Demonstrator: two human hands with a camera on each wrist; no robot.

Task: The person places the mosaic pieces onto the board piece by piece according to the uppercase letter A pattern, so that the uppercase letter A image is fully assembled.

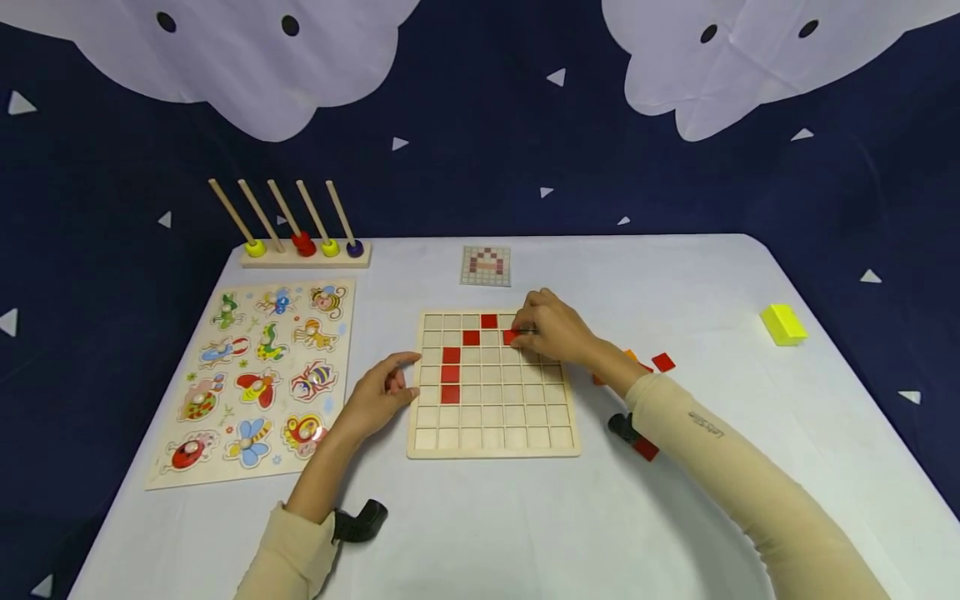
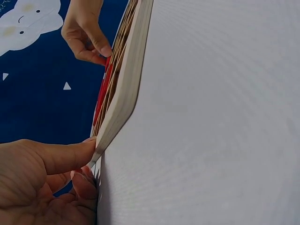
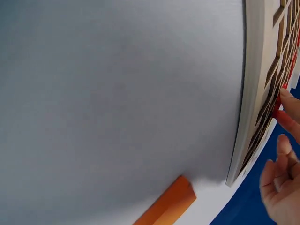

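A square wooden grid board (image 1: pixel 492 417) lies on the table, with several red square tiles (image 1: pixel 450 374) set in its cells. My right hand (image 1: pixel 553 327) is over the board's upper right part. Its thumb and finger pinch a red tile (image 1: pixel 510 337) at a cell in the second row; the fingertips partly cover it. In the left wrist view, that right hand (image 2: pixel 86 35) shows above the board's far side. My left hand (image 1: pixel 377 395) rests at the board's left edge. Its thumb (image 2: pixel 70 157) and index finger touch that edge, spread apart.
Behind the board lies a small pattern card (image 1: pixel 486 266). An insect puzzle (image 1: pixel 251 383) and a peg stand with rings (image 1: pixel 306 254) are on the left. Loose red tiles (image 1: pixel 663 362) and an orange piece (image 3: pixel 168 204) lie to the right, and a yellow block (image 1: pixel 783 325) farther right.
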